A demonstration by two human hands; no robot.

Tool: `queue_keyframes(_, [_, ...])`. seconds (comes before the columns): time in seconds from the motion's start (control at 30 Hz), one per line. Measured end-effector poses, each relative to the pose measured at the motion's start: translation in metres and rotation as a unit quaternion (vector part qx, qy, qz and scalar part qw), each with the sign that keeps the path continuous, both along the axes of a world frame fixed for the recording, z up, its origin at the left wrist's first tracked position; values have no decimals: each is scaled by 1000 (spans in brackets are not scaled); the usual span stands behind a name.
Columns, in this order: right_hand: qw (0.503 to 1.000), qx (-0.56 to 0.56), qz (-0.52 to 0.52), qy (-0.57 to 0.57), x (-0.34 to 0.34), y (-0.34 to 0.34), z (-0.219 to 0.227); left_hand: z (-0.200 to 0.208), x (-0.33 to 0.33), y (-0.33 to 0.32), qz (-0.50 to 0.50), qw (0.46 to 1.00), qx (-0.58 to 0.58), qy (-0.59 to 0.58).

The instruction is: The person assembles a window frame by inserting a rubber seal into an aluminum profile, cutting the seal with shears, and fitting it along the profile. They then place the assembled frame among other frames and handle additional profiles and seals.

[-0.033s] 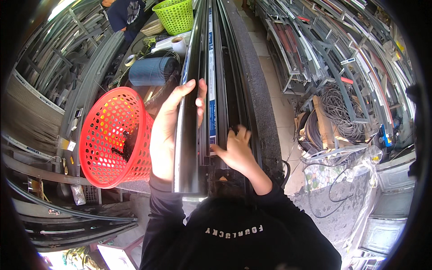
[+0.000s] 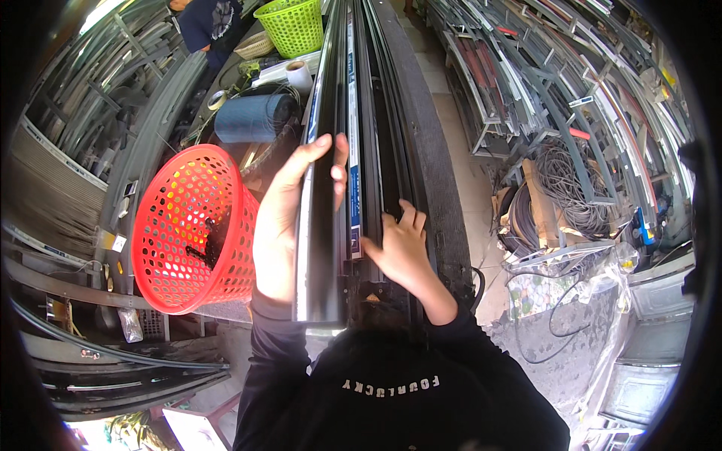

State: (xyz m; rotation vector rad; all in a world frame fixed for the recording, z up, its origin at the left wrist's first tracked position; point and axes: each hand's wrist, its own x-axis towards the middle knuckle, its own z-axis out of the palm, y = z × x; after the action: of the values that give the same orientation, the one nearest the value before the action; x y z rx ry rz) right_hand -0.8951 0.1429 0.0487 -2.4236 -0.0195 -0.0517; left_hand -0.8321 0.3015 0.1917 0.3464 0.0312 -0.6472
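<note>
My left hand [image 2: 277, 233] is wrapped round a long black metal profile [image 2: 322, 255], thumb on its left side and fingertips showing over its right edge. The profile's near end is close to my chest, and its length runs away from me. To the right, my right hand [image 2: 406, 252] lies over several parallel dark profiles [image 2: 370, 165], with its thumb and fingers apart. No separate object shows in it. A blue and white label strip [image 2: 355, 180] runs along one profile between the two hands.
A red perforated basket [image 2: 244, 248] with small black pieces inside stands left of my left hand. Beyond it are a blue roll [image 2: 256, 119] and a green basket [image 2: 289, 28]. A person [image 2: 207, 30] is at the far left. Racks of metal bars [image 2: 481, 71] and coiled cable [image 2: 571, 192] are right.
My left hand and the black profile have shifted slightly right. My right hand has moved a little right, and its fingers, blurred before, now show more clearly.
</note>
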Motion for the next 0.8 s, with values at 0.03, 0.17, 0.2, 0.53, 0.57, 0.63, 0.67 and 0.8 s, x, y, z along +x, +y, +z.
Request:
queue_keyframes(0.03, [996, -79, -9, -49, -2, -6, 1, -4, 0, -3, 17, 999, 37, 10])
queue_keyframes(0.17, [997, 30, 50, -45, 25, -30, 4, -26, -12, -21, 63, 946, 309, -67])
queue_keyframes(0.2, [990, 125, 50, 31, 45, -35, 6, -33, -16, -29, 71, 933, 343, -87])
queue_keyframes(0.53, [558, 801, 118, 182, 170, -19, 25, -76, -67, -73, 155, 821, 467, -288])
queue_keyframes(0.57, [529, 821, 88, 196, 170, -16, 23, -73, -67, -71, 159, 780, 536, -282])
queue_keyframes(0.63, [457, 857, 170, 168, 165, -14, 16, -66, -74, -68, 148, 757, 547, -325])
queue_keyframes(0.67, [446, 860, 181, 170, 161, -15, 12, -64, -78, -68, 149, 751, 556, -325])
queue_keyframes(0.8, [474, 855, 177, 117, 148, -29, 9, -62, -91, -79, 149, 737, 564, -340])
